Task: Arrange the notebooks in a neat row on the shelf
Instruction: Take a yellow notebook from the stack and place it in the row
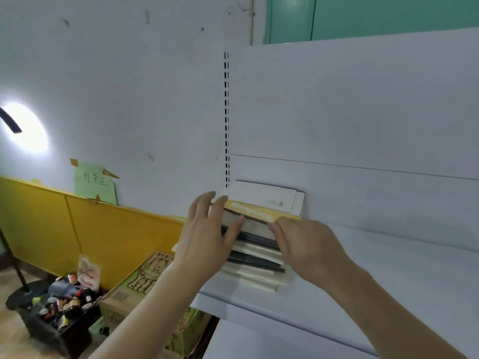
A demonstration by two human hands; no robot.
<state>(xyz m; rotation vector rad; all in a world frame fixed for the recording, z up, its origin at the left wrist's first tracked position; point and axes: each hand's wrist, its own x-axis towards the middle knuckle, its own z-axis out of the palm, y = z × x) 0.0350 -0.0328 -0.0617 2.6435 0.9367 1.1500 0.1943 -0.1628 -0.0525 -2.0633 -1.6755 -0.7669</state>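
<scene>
Notebooks (255, 244) stood packed between both sets of fingers, at the shelf's (388, 275) left end against the back panel (363, 120). Left hand (207, 237) pressed the row's left side, fingers (204, 203) nearly straight, thumb laid across the top edges. Right hand (308, 244) pinched a brown cover under the yellow-topped notebook (259, 212), probably to square it with its neighbours. Below and left of the left hand, on the floor, sat a printed carton (145, 281) and a crate of small goods (62, 309).
</scene>
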